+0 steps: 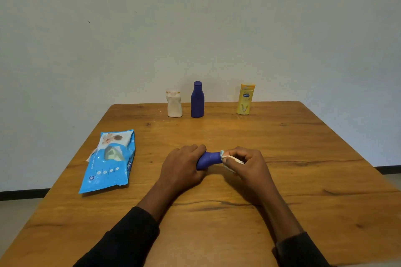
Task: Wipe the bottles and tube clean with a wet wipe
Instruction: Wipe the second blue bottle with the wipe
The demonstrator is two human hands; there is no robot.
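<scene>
Nearest the camera, two forearms in black sleeves point(130, 238) reach out over the wooden tabletop point(217, 223). The left hand point(182, 167) has its fingers curled round the body of a dark blue tube point(209, 159), which lies on its side just above the wood, its narrow end pointing right. The right hand point(249, 165) meets it there, thumb and fingers pinching a white wet wipe point(237, 161) against that end of the tube; the end itself is hidden under the wipe. To the left, a little apart from the hands, a light blue pack of wipes point(110, 160) lies flat, its flap peeled back and a pale wipe showing in the opening. The pack carries a picture at its top and a row of white dots, but its lettering is too small to read. Along the far edge stand three upright bottles: a white bottle point(174, 104), just beside it a dark blue bottle point(197, 99) with its cap on, and well to the right a yellow bottle point(245, 99) with a blue oval label that cannot be read.
</scene>
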